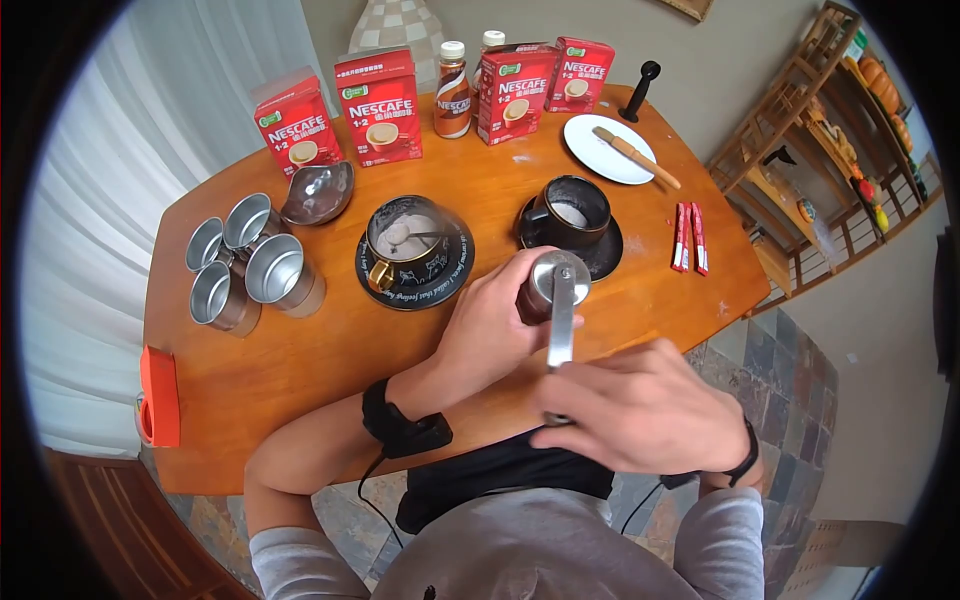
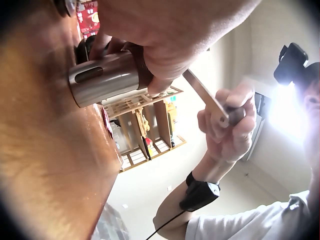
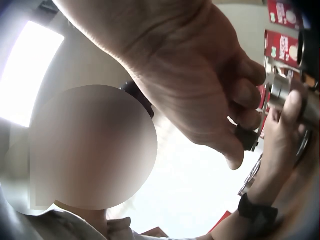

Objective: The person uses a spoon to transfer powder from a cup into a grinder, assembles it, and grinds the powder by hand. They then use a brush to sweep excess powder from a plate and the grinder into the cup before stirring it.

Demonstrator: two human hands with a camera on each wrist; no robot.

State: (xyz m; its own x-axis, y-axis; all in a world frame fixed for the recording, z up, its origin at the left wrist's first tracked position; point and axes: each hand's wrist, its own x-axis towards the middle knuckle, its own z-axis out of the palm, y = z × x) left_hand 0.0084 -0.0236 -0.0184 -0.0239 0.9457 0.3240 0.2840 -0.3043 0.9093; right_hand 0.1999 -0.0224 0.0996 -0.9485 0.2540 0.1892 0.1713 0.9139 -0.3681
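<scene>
In the head view my left hand (image 1: 485, 330) grips a metal hand coffee grinder (image 1: 545, 275) at the table's front edge. Its slotted steel body (image 2: 112, 80) shows in the left wrist view, its lower end at the tabletop. A flat steel crank (image 1: 562, 325) runs from the grinder's top toward my body. At the crank's end, my right hand (image 1: 650, 405) holds the knob (image 2: 236, 116) in curled fingers. Behind the grinder a black cup (image 1: 575, 235) of pale powder stands on a dark saucer (image 1: 607, 258). A gold-handled cup (image 1: 425, 268) with powder and a spoon stands left.
Several metal cups (image 1: 285, 275) cluster at left beside a dark bowl (image 1: 320, 190). Red Nescafe boxes (image 1: 380, 110) and bottles (image 1: 453, 95) line the back. A brush (image 1: 635, 157) lies across a white plate (image 1: 590, 150); red sticks (image 1: 682, 238) lie right. An orange object (image 1: 160, 400) stands at the left edge.
</scene>
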